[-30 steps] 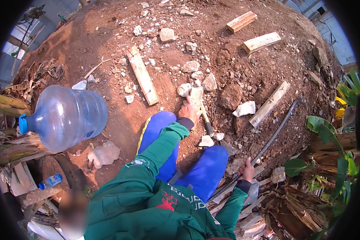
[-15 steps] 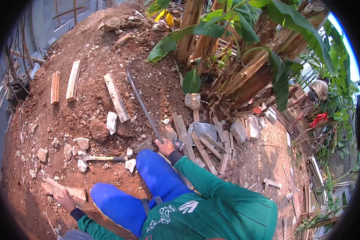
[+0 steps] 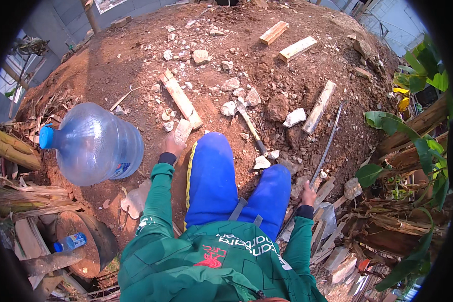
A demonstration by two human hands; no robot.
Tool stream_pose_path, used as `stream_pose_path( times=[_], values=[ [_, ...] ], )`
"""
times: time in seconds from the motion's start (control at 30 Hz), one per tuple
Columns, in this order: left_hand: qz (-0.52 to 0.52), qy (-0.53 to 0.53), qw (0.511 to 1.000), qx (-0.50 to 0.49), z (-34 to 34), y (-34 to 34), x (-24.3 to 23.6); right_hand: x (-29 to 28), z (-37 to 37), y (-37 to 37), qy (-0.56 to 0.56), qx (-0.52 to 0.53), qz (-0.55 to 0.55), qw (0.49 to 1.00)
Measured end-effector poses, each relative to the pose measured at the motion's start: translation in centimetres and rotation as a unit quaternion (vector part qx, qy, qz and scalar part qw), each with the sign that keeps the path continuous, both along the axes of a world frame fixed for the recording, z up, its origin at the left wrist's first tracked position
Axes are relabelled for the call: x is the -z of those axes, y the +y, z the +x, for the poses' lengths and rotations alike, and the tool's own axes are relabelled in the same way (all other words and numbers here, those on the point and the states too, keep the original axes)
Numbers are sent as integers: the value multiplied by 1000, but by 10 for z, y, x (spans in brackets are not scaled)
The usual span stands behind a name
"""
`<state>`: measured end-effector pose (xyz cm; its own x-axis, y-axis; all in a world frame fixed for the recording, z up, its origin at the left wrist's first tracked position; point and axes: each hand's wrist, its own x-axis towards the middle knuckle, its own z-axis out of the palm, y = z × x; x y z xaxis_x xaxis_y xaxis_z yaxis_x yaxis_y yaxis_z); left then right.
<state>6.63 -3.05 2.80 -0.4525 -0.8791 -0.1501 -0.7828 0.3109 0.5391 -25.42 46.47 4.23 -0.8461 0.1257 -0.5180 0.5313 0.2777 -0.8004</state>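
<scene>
The left hand (image 3: 170, 147) is closed on a pale stone chunk (image 3: 182, 132), which lies on the red dirt (image 3: 136, 60) just left of the blue-trousered knee and at the near end of a plank (image 3: 181, 99). The right hand (image 3: 308, 194) grips the lower end of a long dark bar (image 3: 328, 143) that runs up across the dirt beside another plank (image 3: 319, 106). The chunk looks rigid, rough and moderately heavy — not slippery, likely to chip rather than bend — and is best held around its narrow sides near the middle. The bar looks stiff, thin and long, so it would swing heavily at the far end; a hold further up would balance it better. A hammer (image 3: 250, 123) lies between the knees among loose stones (image 3: 294, 117). A big blue water jug (image 3: 93, 143) lies on its side close to the left arm, crowding that side, and broken boards (image 3: 332, 241) and banana leaves (image 3: 387, 121) crowd the right.
</scene>
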Motion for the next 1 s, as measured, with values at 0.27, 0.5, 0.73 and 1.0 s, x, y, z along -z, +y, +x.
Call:
stream_pose_path(
  times=[0.27, 0.5, 0.73, 1.0],
  values=[
    [38, 2, 998, -47, 14, 3, 13, -25, 12, -13, 4, -13, -58, 998],
    [-42, 80, 989, -117, -19, -48, -6, -45, 27, -19, -3, 17, -81, 997],
    [-66, 70, 987, -128, -66, -118, -9, -69, 53, -32, 32, 1, -63, 998],
    [-66, 26, 995, -68, -101, -153, -21, -132, 74, -68, 78, -60, -34, 995]
  ],
)
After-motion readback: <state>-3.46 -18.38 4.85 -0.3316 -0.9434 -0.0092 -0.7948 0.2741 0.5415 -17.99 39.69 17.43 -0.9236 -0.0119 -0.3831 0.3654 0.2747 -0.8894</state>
